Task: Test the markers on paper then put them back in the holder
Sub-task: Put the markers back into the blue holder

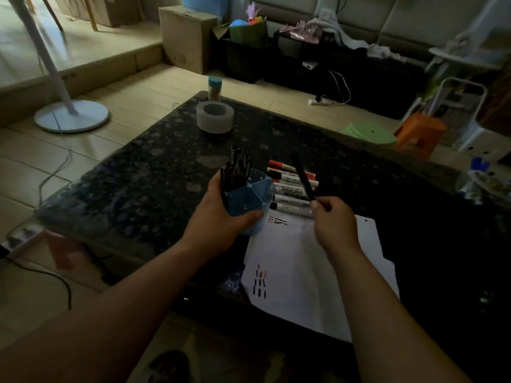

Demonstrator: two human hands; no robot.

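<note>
- White paper (318, 272) lies at the near edge of a dark speckled stone table (154, 167), its near corner hanging over that edge; short red and black test strokes (260, 283) mark its left side, and more sit at its far left corner.
- The right hand (334, 222), above the paper's far edge, pinches the lower end of a black marker (302, 176) between curled fingers and thumb; the marker tilts up and to the left, crossing over the loose markers.
- The left hand (218, 214) wraps around a blue divided pen holder (249, 200) at the paper's far left corner, thumb on the near wall. Whether the holder rests on the table cannot be told.
- Dark pens (235, 170) stand upright in the holder's left compartment.
- A row of whiteboard markers (293, 189), red-capped and black-capped, lies side by side on the table just beyond the paper, right of the holder.
- A tape roll (215, 116) lies flat near the table's far left corner, with a teal-capped bottle (214, 88) behind it at the far edge.
- On the floor beyond: a white fan base (71, 116), a green stool (370, 132) and an orange stool (420, 134).
</note>
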